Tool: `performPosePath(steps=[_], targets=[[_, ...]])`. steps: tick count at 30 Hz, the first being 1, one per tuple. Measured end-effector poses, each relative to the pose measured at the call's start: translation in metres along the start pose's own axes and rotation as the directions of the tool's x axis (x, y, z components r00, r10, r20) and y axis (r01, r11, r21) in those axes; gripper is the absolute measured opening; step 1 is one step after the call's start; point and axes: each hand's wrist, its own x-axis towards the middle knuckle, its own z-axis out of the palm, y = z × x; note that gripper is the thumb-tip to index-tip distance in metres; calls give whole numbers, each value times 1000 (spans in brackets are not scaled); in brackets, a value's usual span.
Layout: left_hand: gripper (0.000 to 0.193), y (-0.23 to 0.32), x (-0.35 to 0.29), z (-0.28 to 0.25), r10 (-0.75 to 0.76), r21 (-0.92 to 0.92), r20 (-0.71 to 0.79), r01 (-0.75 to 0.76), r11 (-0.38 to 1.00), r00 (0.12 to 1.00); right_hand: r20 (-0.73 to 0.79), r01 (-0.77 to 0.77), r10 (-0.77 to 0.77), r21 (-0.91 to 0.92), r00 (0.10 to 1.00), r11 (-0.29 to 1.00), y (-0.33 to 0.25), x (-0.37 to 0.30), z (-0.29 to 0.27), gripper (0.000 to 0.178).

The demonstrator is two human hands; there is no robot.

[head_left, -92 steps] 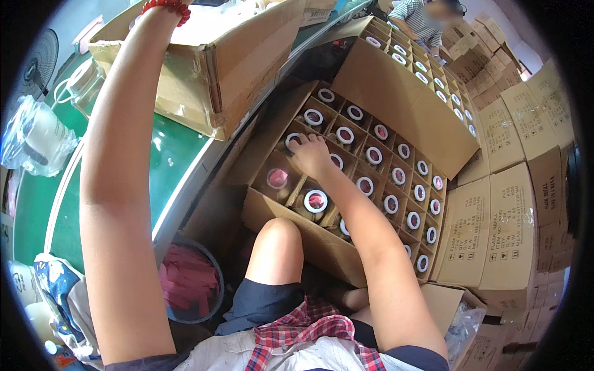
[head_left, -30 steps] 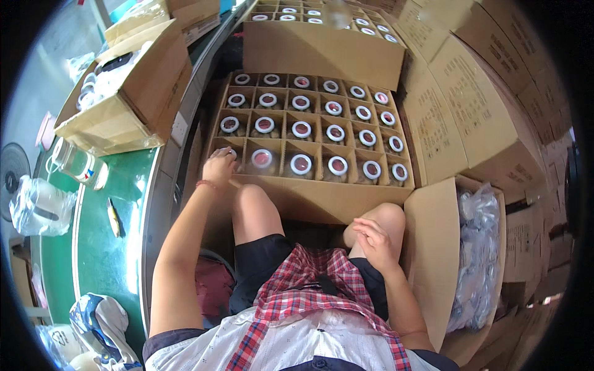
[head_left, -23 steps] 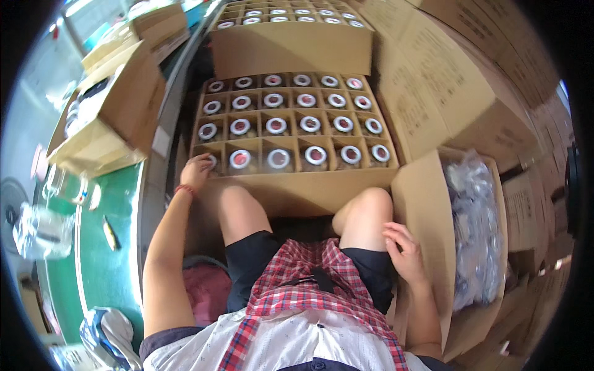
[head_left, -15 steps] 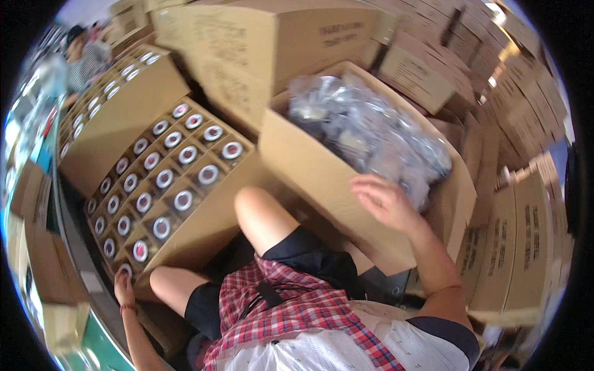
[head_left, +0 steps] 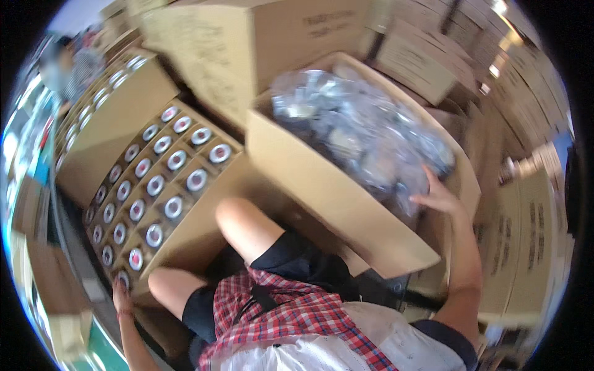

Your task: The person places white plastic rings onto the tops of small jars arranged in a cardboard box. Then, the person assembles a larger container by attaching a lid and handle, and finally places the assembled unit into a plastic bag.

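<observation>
At the near left corner of a divided carton (head_left: 192, 232), my left hand (head_left: 122, 300) has its fingers closed at the rim of a silver-topped round container (head_left: 122, 279). Other such containers (head_left: 154, 235) stand upright in the cardboard cells, some with red centres. On the right, my right hand (head_left: 440, 196) reaches over the side of a long open carton (head_left: 328, 179). Its thumb and fingers are apart beside clear plastic bags (head_left: 371, 139) that fill this carton; what the bags hold is hard to make out. Nothing shows in the right hand's grasp.
A second divided carton (head_left: 124, 133) of similar containers stands behind the first. Large closed cartons (head_left: 297, 43) rise at the back, with more stacked cartons (head_left: 526, 247) on the right. A person (head_left: 80, 65) is at the far left. My knees (head_left: 247, 229) are close to both open cartons.
My right hand has moved right and turned, from above the long carton's near side to the bags at its right end. My left hand stays at the divided carton's corner. The view has shifted slightly.
</observation>
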Motion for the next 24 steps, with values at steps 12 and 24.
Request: performPosePath(steps=[12,24], targets=[[29,24,-22,48,436,881,7,-212,423,900,-373,298,-403,-309,836,903,76,75,-42,18],[52,54,-37,62,357,935,159,-256,243,920,-289,60,-139,-264,947,963,194,205,-15,17]])
